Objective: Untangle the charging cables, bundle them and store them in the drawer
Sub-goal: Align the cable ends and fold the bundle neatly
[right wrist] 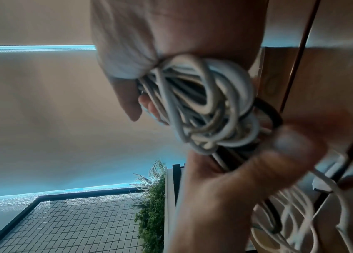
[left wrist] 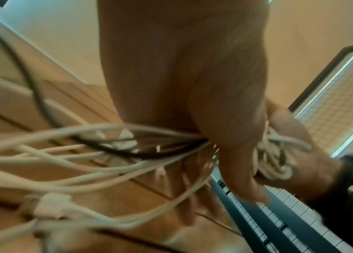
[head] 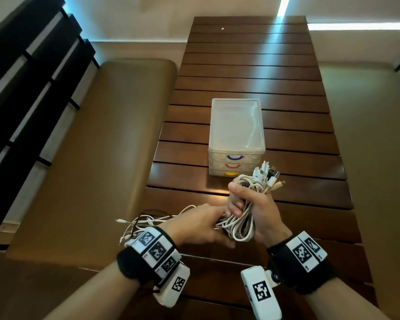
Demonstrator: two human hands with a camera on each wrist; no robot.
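Charging cables (head: 241,218): mostly white, at least one dark strand mixed in, gathered into a looped bundle held above the near end of the slatted wooden table (head: 286,112). Right hand (head: 249,204) has fingers and thumb curled tight around the middle of the bundle; connector ends (head: 267,174) fan out above the fist, loops hang below it. Right wrist view confirms: coil (right wrist: 210,106) packed against the palm, fingers wrapped around it. Left hand (head: 201,225) sits just left of the right one, touching the lower part of the bundle; in the left wrist view the strands (left wrist: 84,164) run out from under its thumb and fingers, which are curled over them, so it grips the cables too. Loose tails (head: 146,221) trail left from under the left hand, past the table edge, with a small plug at the far end. That view is motion-blurred, so exact finger placement can't be read. Drawer unit (head: 237,137): small translucent plastic box standing on the table just beyond the hands, three drawers, handles purple, red, yellow from top to bottom, all pushed in. Tan padded bench (head: 97,146) runs along the table's left side. Both wrists carry black bands with marker-tagged camera blocks.
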